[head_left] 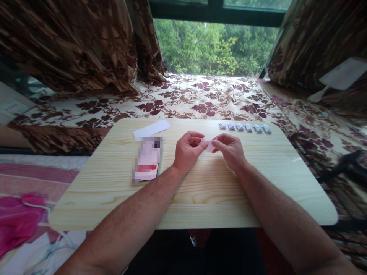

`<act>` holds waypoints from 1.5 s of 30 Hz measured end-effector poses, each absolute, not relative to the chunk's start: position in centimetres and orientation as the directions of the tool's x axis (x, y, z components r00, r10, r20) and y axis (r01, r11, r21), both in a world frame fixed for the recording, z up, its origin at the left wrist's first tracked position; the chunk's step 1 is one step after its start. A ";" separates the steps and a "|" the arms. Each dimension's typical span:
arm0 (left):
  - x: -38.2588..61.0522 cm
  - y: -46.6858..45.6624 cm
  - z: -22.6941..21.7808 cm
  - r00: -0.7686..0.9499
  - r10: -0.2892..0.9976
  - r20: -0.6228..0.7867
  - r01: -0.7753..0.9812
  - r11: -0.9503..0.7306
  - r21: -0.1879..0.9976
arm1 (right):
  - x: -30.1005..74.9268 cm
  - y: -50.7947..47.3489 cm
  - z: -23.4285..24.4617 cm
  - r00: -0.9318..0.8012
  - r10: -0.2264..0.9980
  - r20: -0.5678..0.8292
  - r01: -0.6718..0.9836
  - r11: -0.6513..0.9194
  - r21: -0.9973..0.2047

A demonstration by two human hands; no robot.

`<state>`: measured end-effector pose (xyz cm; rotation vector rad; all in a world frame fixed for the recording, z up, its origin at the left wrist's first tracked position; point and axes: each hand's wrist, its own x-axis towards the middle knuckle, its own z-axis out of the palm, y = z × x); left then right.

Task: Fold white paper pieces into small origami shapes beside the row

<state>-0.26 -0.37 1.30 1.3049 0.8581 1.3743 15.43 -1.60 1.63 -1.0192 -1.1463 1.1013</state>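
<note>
A small piece of white paper [209, 146] is held between both hands above the middle of the table [218, 191]. My left hand [189, 147] pinches its left side between thumb and fingers. On its right side, the thumb and index finger of my right hand [229, 149] are closed. The fingertips cover part of the paper, so its folds cannot be made out. Beyond my right hand, several small folded white paper shapes [240, 127] sit in a row near the table's far edge. White paper strips [151, 129] lie at the far left.
A pixelated phone-like object [147, 160] lies left of my left hand. Behind the table is a ledge with a floral cover [206, 95], with a white lamp [342, 74] at the right. Pink cloth [20, 221] and a white cable [50, 214] are at the lower left.
</note>
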 end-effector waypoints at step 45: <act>-0.1 -0.4 1.3 0.069 0.964 0.256 -0.198 -0.238 0.951 | 15.2 -1.7 1.5 0.037 0.984 0.177 -0.052 0.179 -0.982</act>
